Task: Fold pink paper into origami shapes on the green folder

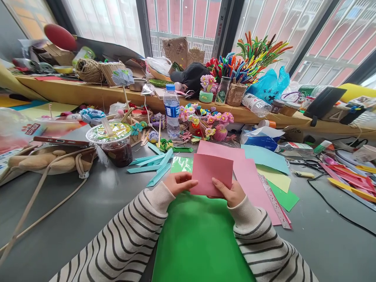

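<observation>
- While the right fingers [222, 187] pinch the pink paper [212, 168], the left fingers [188, 184] touch its left edge; whether they grip, I cannot tell.
- Uneven pressure from either side could crease it.
- A loosened right pinch could drop it onto the green sheet [202, 239] beneath.

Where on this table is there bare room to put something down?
Gray tabletop shows bare right of the ruler's near end and the right sleeve, and left of the left sleeve, in front of the cup. It's crowded along the back, around the water bottle and flowers.
</observation>
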A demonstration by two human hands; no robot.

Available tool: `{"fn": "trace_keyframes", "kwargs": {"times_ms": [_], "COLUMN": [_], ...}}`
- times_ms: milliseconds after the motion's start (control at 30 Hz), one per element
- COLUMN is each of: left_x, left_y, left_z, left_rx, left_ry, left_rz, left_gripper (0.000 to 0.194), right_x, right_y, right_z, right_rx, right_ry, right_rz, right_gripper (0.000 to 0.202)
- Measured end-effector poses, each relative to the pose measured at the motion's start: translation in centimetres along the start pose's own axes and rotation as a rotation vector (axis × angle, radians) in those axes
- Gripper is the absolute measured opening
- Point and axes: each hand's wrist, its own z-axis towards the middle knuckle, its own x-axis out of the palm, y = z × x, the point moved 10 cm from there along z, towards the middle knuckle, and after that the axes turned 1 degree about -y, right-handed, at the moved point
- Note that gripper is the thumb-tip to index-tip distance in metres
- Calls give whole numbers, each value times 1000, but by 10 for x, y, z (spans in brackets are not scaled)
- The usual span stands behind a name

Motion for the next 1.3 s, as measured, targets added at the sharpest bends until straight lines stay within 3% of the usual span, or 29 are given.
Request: {"fn": "trace_keyframes", "kwargs": {"times_ms": [100,200,267,367,567,767,867,933,1067,1133,1200,1300], "left_x": [6,2,7,17,19,4,-3,-5,5,13,19,23], "left_y": [3,-3,-1,8,9,5,7,8,7,8,10,14], "left_z": [-2,-3,-4,-6,-6,-4,-3,-3,-4,-6,-7,-8], "left_rx": [-42,-18,-39,-98,-79,-91,-123,-138,-114,-97,-91,-124], "left_ry": [45,2,44,145,156,35,-12,-22,56,114,167,228], "left_rz": [91,55,22,58,102,58,54,62,90,110,131,135], "left_gripper": [21,19,16,13,11,14,15,15,15,14,14,17], "right_x": [4,9,11,14,23,-2,-26,-31,-4,9,15,8], "right_y": [-3,-11,-15,-18,-20,-15,-4,3,6,1,-4,-5], "right_z": [-1,-1,-1,-1,-3,2,6,7,5,3,1,2], "right_rx": [24,100,123,121,101,168,121,70,14,31,57,77], "right_ry": [21,85,104,119,207,169,48,30,221,296,319,252], "right_rz": [-44,-35,-44,-40,-120,-152,-143,-137,-181,-222,-254,-244], "right_gripper": [32,32,30,26,19,22,23,25,44,32,23,23]}}
